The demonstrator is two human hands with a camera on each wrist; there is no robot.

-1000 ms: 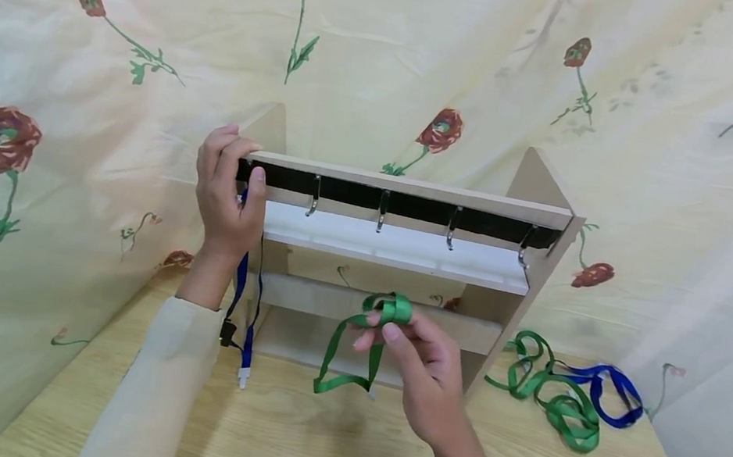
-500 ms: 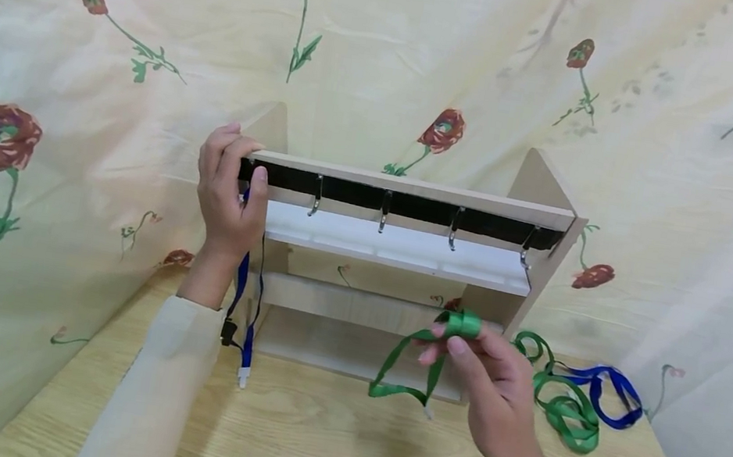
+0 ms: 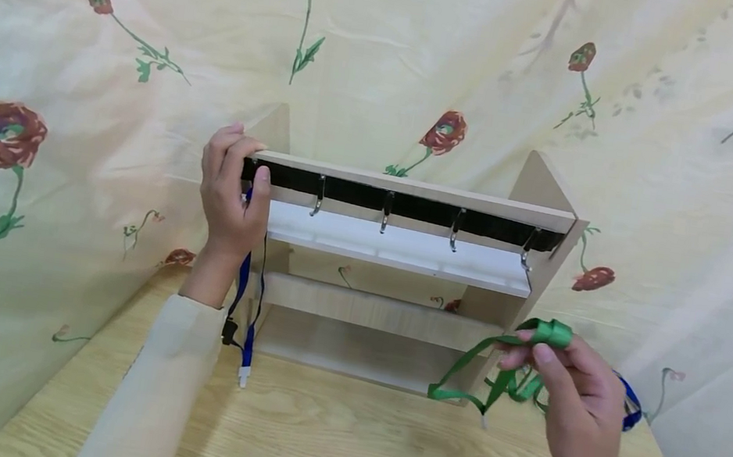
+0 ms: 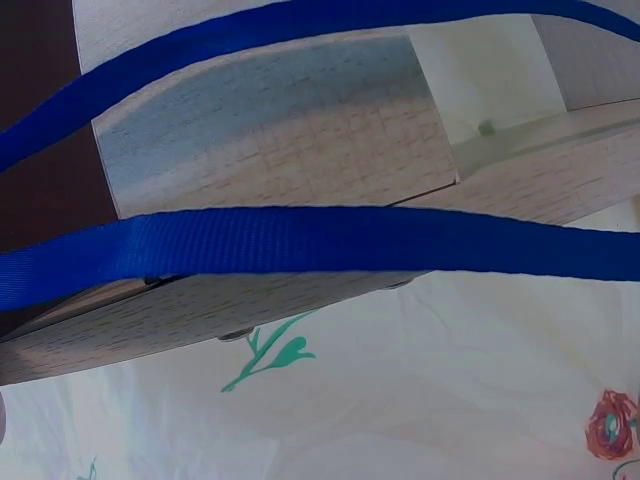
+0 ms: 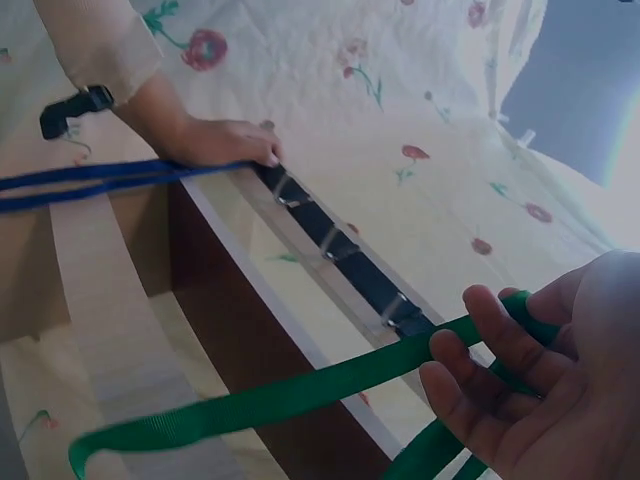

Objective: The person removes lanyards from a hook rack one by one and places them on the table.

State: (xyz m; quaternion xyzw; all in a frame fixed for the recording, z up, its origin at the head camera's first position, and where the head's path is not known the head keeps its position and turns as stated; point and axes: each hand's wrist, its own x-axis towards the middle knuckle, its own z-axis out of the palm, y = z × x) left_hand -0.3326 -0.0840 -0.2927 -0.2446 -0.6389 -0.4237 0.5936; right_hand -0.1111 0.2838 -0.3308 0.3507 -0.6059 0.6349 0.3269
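My left hand (image 3: 232,197) grips the upper left corner of a small wooden rack (image 3: 361,309), thumb on its black front strip and fingers over the top. A blue lanyard (image 3: 248,345) hangs down from under that hand; its two straps (image 4: 320,240) cross the left wrist view. Metal hooks (image 3: 386,212) line the strip, and the leftmost end is hidden by my hand. To the right, my right hand (image 3: 584,411) pinches a green lanyard (image 3: 553,333) between thumb and fingers, raised above the table. The lanyard's loop dangles left of the fingers, in front of the rack's right side.
Behind my right hand, another green lanyard (image 3: 521,386) and a blue lanyard (image 3: 633,406) lie on the wooden table (image 3: 334,445), partly covered. A white shelf (image 3: 399,249) sits below the hooks. Flower-printed cloth (image 3: 380,41) surrounds the rack at the back and sides.
My right hand has moved right with the green lanyard, from before the rack's middle to beyond its right side, now covering much of the lanyards there. My left hand stays put.
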